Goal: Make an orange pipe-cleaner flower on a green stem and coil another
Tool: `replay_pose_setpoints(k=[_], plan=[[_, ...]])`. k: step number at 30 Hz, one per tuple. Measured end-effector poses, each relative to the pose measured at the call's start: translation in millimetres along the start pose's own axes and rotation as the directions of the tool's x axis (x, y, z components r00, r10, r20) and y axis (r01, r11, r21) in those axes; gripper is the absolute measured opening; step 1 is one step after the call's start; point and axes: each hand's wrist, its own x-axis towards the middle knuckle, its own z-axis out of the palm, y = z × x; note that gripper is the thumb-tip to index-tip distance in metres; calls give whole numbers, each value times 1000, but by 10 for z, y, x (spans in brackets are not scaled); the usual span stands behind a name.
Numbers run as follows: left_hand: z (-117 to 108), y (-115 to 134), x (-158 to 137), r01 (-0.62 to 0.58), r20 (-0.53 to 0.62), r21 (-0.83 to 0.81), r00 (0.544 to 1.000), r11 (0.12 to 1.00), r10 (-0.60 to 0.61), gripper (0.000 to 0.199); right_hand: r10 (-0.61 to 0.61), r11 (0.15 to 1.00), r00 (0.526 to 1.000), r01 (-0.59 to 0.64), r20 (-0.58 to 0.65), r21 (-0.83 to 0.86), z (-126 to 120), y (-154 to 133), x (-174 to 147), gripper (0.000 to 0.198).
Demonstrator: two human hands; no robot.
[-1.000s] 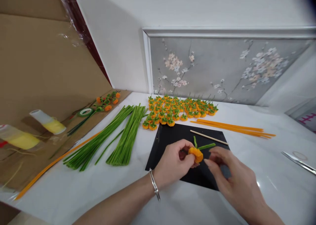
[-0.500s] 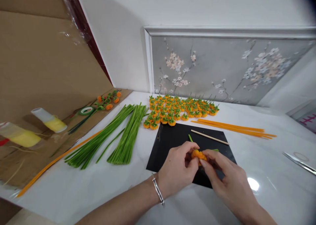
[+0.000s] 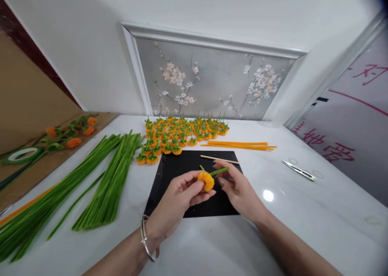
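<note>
At nine o'clock of the black mat (image 3: 224, 207), fuzzy green stems (image 3: 109, 187) lie bundled on the glossy white surface (image 3: 297, 203). The left hand (image 3: 182, 191), nearly closed, pinches a ribbed, plush orange flower head (image 3: 206, 182) above the mat, green strips (image 3: 218, 171) jutting at eleven and two o'clock. The right hand (image 3: 242, 193) curls loosely, thumb and fingers parted; whether it touches a strip is unclear.

A framed grey blossom panel (image 3: 212, 76) lines the white wall (image 3: 194, 9).
</note>
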Motion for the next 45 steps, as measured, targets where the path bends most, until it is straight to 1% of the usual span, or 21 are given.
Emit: replay_pose_setpoints(k=[2,3,5,6,7,8,9,10,11,12,14,16,20,24,31,33,35,38,40,43,45], plan=[[10,3,2,-5,-7,12,1000,1000,5,19,11,995,999,-14,33,99,9,-16,10,38],[15,3,3,-12,-20,30,1000,999,13,19,3,993,1000,-3,5,117,4,-28,13,39],[22,-4,8,-45,-66,83,997,996,51,21,-55,996,988,64,-144,59,-20,-58,10,38],[23,-11,9,-72,-90,118,993,990,83,21,-96,995,969,100,-229,3,-32,-80,2,35],[24,-20,11,-104,-107,152,987,983,121,21,-136,991,949,126,-285,-52,-41,-110,-11,31],[23,-31,12,-137,-119,188,980,973,161,19,-163,986,940,143,-298,-88,-44,-146,-29,26],[20,-44,13,-169,-125,228,972,959,201,18,-167,984,952,146,-256,-100,-42,-189,-49,24],[16,-57,14,-198,-127,270,963,942,239,16,-173,982,967,154,-188,-113,-34,-236,-70,23],[12,-71,15,-222,-129,316,953,922,274,15,-195,974,972,175,-132,-145,-24,-284,-90,22],[7,-85,16,-243,-130,360,943,901,306,14,-225,961,969,202,-105,-190,-13,-329,-107,23],[2,-107,16,-275,-123,438,925,856,360,12,-280,933,953,242,-116,-267,6,-400,-128,25],[4,-124,12,-302,-95,475,916,827,389,10,-305,919,944,259,-123,-297,21,-436,-133,26],[25,-145,-10,-332,-6,483,924,810,383,19,-292,921,956,269,-41,-282,51,-430,-119,19],[38,-161,-18,-349,27,511,920,786,391,31,-262,937,963,237,-66,-257,69,-400,-102,17],[23,-203,-10,-356,13,607,899,711,438,31,-237,941,964,197,-119,-276,107,-360,-108,15],[9,-206,-3,-351,10,597,902,721,431,31,-227,940,966,184,-125,-286,120,-351,-107,14],[-5,-195,10,-343,11,538,916,770,401,30,-228,938,966,184,-122,-294,128,-348,-103,15],[-16,-159,28,-306,3,447,940,840,340,27,-269,923,959,228,-94,-309,138,-360,-101,16],[-16,-133,36,-275,-38,444,945,853,324,24,-306,910,950,272,-64,-311,146,-378,-107,17],[-15,-98,51,-242,-109,451,940,859,322,20,-355,893,935,336,-7,-300,126,-406,-117,19],[-19,-78,59,-208,-145,417,946,885,291,19,-376,886,926,355,-15,-299,64,-421,-109,20]])
